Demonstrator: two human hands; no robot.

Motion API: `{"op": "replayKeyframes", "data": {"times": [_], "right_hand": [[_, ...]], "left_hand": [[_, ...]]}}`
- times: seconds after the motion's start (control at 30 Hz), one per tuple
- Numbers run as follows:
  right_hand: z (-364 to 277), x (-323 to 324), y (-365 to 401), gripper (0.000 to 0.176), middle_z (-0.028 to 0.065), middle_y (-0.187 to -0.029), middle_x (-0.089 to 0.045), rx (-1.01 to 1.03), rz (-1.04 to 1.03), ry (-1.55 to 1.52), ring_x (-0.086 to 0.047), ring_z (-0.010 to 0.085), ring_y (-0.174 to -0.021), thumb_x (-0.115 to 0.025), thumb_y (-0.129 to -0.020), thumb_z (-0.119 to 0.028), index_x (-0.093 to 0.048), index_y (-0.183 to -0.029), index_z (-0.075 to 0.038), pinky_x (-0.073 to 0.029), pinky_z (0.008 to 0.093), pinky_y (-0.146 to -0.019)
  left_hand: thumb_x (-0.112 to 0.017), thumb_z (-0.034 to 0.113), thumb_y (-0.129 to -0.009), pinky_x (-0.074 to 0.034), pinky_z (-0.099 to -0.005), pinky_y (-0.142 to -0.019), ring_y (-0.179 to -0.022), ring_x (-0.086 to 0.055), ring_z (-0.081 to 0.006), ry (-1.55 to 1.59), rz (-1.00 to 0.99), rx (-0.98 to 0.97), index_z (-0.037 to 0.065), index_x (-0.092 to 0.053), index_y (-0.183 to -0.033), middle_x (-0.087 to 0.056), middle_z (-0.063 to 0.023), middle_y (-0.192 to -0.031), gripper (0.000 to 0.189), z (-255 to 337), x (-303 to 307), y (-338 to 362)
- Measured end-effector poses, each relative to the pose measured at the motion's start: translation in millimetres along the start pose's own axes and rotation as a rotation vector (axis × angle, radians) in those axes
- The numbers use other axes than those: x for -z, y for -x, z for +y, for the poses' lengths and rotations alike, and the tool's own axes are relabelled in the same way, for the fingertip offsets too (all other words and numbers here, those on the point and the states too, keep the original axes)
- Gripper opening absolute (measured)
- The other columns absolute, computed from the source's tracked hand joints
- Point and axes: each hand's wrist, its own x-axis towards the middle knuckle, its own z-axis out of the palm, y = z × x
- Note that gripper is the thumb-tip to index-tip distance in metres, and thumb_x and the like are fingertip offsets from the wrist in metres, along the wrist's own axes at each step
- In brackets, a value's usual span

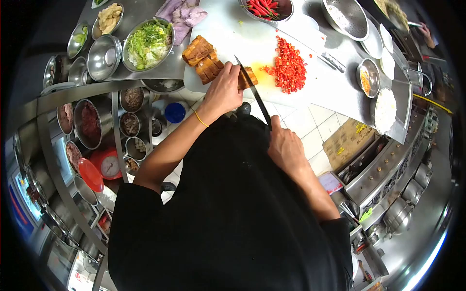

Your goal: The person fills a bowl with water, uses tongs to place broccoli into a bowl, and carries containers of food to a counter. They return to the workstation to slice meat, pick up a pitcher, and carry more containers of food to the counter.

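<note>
My right hand (pixel 287 149) is closed round the handle of a dark kitchen knife (pixel 257 99), its blade slanting up and left across the board. Beside the blade, my left hand (pixel 224 92) presses its curled fingers on a piece of browned pork belly (pixel 249 77). Part of that piece is hidden behind the fingers and blade. More browned pork belly (pixel 200 52), some of it in slices, lies to the left on the white cutting board (pixel 221 29). Chopped red chillies (pixel 290 65) form a heap right of the knife.
A second knife (pixel 332 62) lies right of the chillies. Beyond the board is a bowl of whole red chillies (pixel 264 8). A bowl of chopped greens (pixel 148 44) and a purple cloth (pixel 182 17) are at the left. A colander (pixel 347 19) stands at the back right.
</note>
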Motion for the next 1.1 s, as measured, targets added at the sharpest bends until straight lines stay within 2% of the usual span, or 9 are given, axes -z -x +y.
{"op": "replayKeyframes", "data": {"times": [0.17, 0.27, 0.5, 0.53, 0.57, 0.63, 0.77, 0.9, 1.1], "right_hand": [[-1, 3, -7, 0.034, 0.0276, -0.064, -0.058, 0.049, -0.051, 0.02, -0.059, 0.0445, -0.064, -0.048, -0.071, 0.002, -0.037, -0.102, 0.006, -0.047, 0.0506, -0.062], [-5, -25, -63, 0.035, 0.0276, -0.066, -0.059, 0.092, 0.035, -0.035, -0.059, 0.0446, -0.065, -0.049, -0.07, 0.003, -0.036, -0.102, 0.005, -0.047, 0.0508, -0.062], [11, -35, -30, 0.043, 0.0285, -0.067, -0.059, -0.003, -0.024, -0.018, -0.06, 0.044, -0.067, -0.049, -0.069, 0.003, -0.034, -0.109, 0.005, -0.047, 0.0517, -0.061], [15, -51, -41, 0.031, 0.0266, -0.064, -0.058, -0.003, 0.017, -0.037, -0.058, 0.0448, -0.064, -0.049, -0.079, -0.002, -0.035, -0.106, 0.004, -0.044, 0.053, -0.06], [15, -59, -52, 0.031, 0.0266, -0.064, -0.058, -0.002, 0.017, -0.039, -0.058, 0.0448, -0.064, -0.049, -0.079, -0.002, -0.035, -0.106, 0.004, -0.044, 0.053, -0.06], [16, -64, -76, 0.048, 0.0282, -0.069, -0.059, 0.105, 0.13, -0.031, -0.06, 0.0431, -0.067, -0.051, -0.069, 0.001, -0.033, -0.113, 0.005, -0.047, 0.0513, -0.06], [4, -31, -65, 0.04, 0.0258, -0.064, -0.058, 0.082, 0.123, -0.017, -0.059, 0.043, -0.062, -0.05, -0.071, 0.001, -0.035, -0.108, 0.004, -0.047, 0.0509, -0.056], [-11, -10, -34, 0.029, 0.0265, -0.061, -0.058, 0.014, 0.119, -0.002, -0.06, 0.0432, -0.061, -0.048, -0.072, 0.003, -0.036, -0.099, 0.001, -0.047, 0.0513, -0.056], [-19, -9, -24, 0.032, 0.0263, -0.062, -0.058, 0.034, 0.06, 0.05, -0.059, 0.0437, -0.062, -0.047, -0.07, 0.003, -0.036, -0.1, 0.002, -0.048, 0.0507, -0.059]], "left_hand": [[-0.065, -0.001, -0.065, -0.044, -0.0437, -0.081, -0.096, -0.051, -0.041, -0.005, 0.011, -0.034, -0.006, -0.043, -0.103, -0.045, -0.0202, -0.101, 0.044, -4, -2, -2], [-0.065, -0.002, -0.063, -0.044, -0.0434, -0.081, -0.095, -0.051, -0.041, 0.036, 0.031, -0.038, -0.006, -0.044, -0.102, -0.045, -0.0199, -0.1, 0.044, -2, -2, -3], [-0.066, -0.002, -0.063, -0.045, -0.0431, -0.08, -0.094, -0.052, -0.0405, 0.069, 0.053, -0.001, -0.004, -0.044, -0.104, -0.045, -0.0197, -0.102, 0.047, -3, -5, 1], [-0.067, -0.002, -0.063, -0.045, -0.0432, -0.08, -0.094, -0.052, -0.0406, 0.074, 0.061, -0.029, -0.004, -0.044, -0.105, -0.045, -0.0197, -0.103, 0.048, -3, -5, 3], [-0.067, -0.002, -0.063, -0.045, -0.0432, -0.08, -0.094, -0.052, -0.0406, 0.072, 0.061, -0.029, -0.004, -0.044, -0.105, -0.045, -0.0197, -0.103, 0.048, -5, -6, 5], [-0.069, -0.002, -0.063, -0.044, -0.0433, -0.08, -0.093, -0.052, -0.0405, 0.07, 0.038, -0.034, -0.003, -0.043, -0.108, -0.044, -0.0194, -0.104, 0.052, -7, -6, 6], [-0.071, -0.003, -0.064, -0.045, -0.0433, -0.079, -0.092, -0.052, -0.0398, 0.107, 0.157, -0.074, -0.003, -0.042, -0.11, -0.044, -0.0189, -0.105, 0.055, -4, 5, 10], [-0.07, -0.003, -0.064, -0.044, -0.0432, -0.08, -0.095, -0.052, -0.04, 0.114, 0.058, 0.009, -0.002, -0.042, -0.111, -0.044, -0.0191, -0.108, 0.054, -10, 6, 20], [-0.068, 0.0, -0.067, -0.045, -0.0433, -0.081, -0.099, -0.05, -0.0411, 0.072, 0.006, 0.007, -0.004, -0.043, -0.108, -0.045, -0.0211, -0.106, 0.048, -4, 10, 15]]}}
